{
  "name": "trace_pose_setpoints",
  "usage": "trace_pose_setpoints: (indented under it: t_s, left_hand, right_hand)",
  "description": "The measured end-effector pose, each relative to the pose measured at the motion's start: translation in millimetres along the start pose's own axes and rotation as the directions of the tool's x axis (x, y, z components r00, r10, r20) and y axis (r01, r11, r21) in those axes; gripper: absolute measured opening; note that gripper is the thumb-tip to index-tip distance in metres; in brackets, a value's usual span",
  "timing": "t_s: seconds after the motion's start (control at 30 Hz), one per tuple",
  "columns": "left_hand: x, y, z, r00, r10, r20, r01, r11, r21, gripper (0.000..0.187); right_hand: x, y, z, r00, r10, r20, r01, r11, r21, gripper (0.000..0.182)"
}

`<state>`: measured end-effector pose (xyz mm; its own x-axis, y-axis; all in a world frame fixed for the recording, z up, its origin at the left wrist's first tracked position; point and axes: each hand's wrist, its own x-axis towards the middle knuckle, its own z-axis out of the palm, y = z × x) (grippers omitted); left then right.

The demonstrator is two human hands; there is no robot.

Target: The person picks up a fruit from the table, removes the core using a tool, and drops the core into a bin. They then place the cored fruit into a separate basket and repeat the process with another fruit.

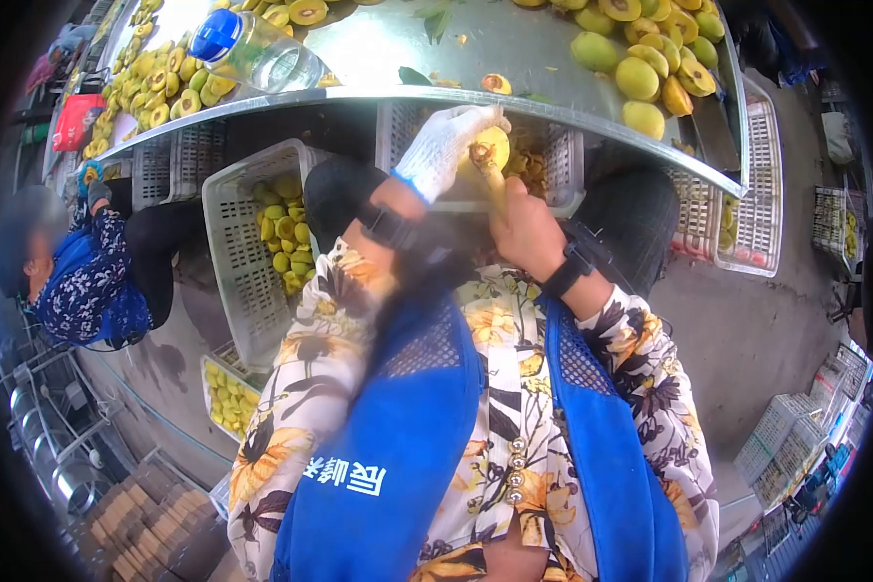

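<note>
My left hand (448, 145), in a white knitted glove, is closed around a yellow-green fruit (497, 145) that looks like a peach, just below the table's front edge. My right hand (529, 231) is bare and wrapped round a slim, pale-handled tool (495, 184). The tool's upper end meets the fruit at a brownish spot; its tip is hidden there. Under both hands stands a white crate (565, 170) with brownish fruit scraps inside.
On the metal table (388, 48) lie piled fruits (640, 78), halved fruits (165, 87) and a blue-capped water bottle (262, 58). A white crate (225, 233) of cut fruit stands by my left knee. Another person (92, 272) sits at left. More crates (761, 194) stand at right.
</note>
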<state>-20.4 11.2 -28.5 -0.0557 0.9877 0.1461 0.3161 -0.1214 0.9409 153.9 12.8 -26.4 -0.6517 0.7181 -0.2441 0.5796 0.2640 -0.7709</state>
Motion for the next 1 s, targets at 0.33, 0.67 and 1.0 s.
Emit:
trace_pose_setpoints:
  t_s: [0.33, 0.67, 1.0]
  left_hand:
    - [-7, 16, 21, 0.72, -0.632, -0.287, 0.278, 0.642, -0.715, 0.027]
    - [-6, 23, 25, 0.749, -0.623, -0.225, 0.334, 0.648, -0.684, 0.023]
    - [-17, 23, 22, 0.751, -0.609, -0.257, 0.192, 0.573, -0.797, 0.03]
  right_hand:
    - [4, -9, 5, 0.999, -0.03, -0.019, 0.03, 0.999, 0.037, 0.021]
    - [-2, -23, 2, 0.913, 0.249, 0.323, -0.388, 0.775, 0.499, 0.018]
    - [-4, -20, 28, 0.997, 0.075, 0.003, -0.074, 0.966, 0.248, 0.027]
